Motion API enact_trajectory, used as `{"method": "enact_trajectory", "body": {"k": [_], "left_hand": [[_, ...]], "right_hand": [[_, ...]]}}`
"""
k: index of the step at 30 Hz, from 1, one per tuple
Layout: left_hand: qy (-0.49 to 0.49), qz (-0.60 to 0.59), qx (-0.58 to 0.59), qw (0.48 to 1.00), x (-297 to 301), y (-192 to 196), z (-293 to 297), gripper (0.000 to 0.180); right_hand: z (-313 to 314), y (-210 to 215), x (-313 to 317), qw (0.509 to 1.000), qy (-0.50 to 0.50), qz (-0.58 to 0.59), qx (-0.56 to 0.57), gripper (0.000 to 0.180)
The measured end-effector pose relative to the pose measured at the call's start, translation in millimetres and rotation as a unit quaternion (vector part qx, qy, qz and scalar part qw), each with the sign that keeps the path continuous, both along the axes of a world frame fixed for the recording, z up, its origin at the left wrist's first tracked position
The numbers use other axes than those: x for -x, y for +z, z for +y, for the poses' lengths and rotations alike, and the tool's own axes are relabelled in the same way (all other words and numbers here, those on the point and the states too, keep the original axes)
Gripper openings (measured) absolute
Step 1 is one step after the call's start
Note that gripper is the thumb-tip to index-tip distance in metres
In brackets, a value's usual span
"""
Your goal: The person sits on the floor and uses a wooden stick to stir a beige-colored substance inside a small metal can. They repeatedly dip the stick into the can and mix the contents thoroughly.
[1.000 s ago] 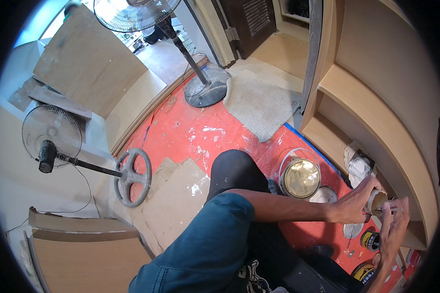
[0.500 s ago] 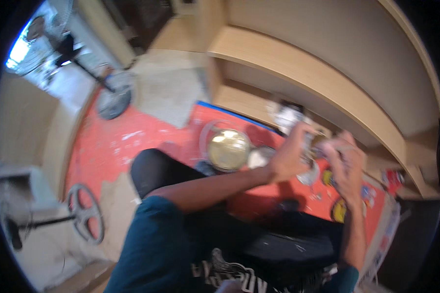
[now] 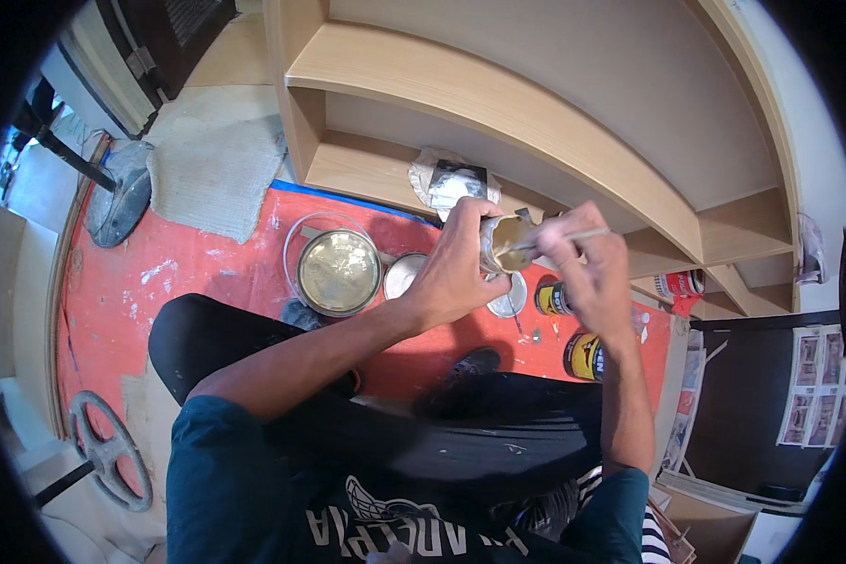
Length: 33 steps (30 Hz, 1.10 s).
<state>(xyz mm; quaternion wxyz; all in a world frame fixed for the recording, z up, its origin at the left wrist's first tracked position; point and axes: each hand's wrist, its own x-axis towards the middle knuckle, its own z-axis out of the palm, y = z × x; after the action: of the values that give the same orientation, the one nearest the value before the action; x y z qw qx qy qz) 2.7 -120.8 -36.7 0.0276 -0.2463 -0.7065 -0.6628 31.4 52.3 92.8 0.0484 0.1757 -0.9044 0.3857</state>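
My left hand [image 3: 449,268] is wrapped round a small open container [image 3: 488,246], a jar or tin, whose mouth is tilted toward the right. Tan, paint-like stuff coats its inside. Pinched in my right hand [image 3: 590,273] is a thin light stick [image 3: 587,233], its lower end reaching into the container's mouth. Whether it is a plain stick or a tool handle I cannot make out. Below my hands, a round white lid or dish [image 3: 508,297] lies on the red floor covering, with a thin dark stick beside it.
A large lidded paint can [image 3: 338,273] and a smaller white tin [image 3: 404,274] stand left of my left forearm. Two yellow-and-black cans [image 3: 553,299] are by my right forearm. A wooden shelf unit [image 3: 498,103] rises ahead, holding a stained sheet [image 3: 432,174] and a red can [image 3: 679,283].
My view has swung right, so the scene sits farther left and is sharper. Both hands stay at the container, and its mouth and the stick now show plainly.
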Motion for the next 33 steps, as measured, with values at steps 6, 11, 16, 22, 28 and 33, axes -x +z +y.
{"method": "enact_trajectory", "body": {"k": [6,11,16,22,28,33], "left_hand": [[0.03,0.025,0.03,0.999,3.8,1.7,2.1,0.07],[0.019,0.003,0.015,1.0,6.6,0.1,2.5,0.069],[0.022,0.006,0.017,1.0,6.7,-3.7,0.3,0.07],[0.006,-0.002,0.009,1.0,6.5,-2.7,4.2,0.071],[0.015,-0.009,0.008,1.0,6.0,-4.4,5.1,0.072],[0.008,-0.003,0.004,1.0,6.4,-5.2,2.2,0.072]], "right_hand": [[43.3,-9.3,18.6,0.976,-0.071,-0.116,0.168,0.014],[58.5,-15.1,24.4,0.981,-0.108,-0.094,0.128,0.014],[80.7,-10.6,27.2,0.982,-0.131,-0.062,0.122,0.016],[71.8,-25.7,25.6,0.953,-0.104,-0.122,0.257,0.016],[68.3,-27.9,32.1,0.952,-0.093,-0.134,0.259,0.019],[88.7,-22.7,32.3,0.954,-0.119,-0.095,0.259,0.018]]}}
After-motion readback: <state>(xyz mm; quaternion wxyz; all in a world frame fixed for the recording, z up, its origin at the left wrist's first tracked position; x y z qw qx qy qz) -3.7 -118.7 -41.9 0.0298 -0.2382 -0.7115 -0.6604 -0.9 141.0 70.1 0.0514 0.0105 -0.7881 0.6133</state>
